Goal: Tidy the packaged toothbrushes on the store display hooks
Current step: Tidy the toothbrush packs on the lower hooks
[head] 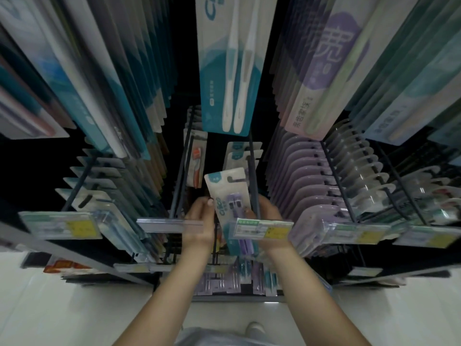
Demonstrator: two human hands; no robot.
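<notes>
Holding one pack between two hooks

Gripping one white-and-teal carded toothbrush pack with purple brushes (230, 196), the left hand (200, 216) pinches its left edge and the right hand (268, 211) clasps its right edge, between two dark metal display hooks (254, 176), behind the yellow-and-green price tag (260, 229).

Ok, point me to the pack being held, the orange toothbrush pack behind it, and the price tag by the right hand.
held pack (228, 189): head view, upper card face.
orange toothbrush pack (197, 158): head view, orange brush.
price tag (260, 228): head view, label middle.
</notes>
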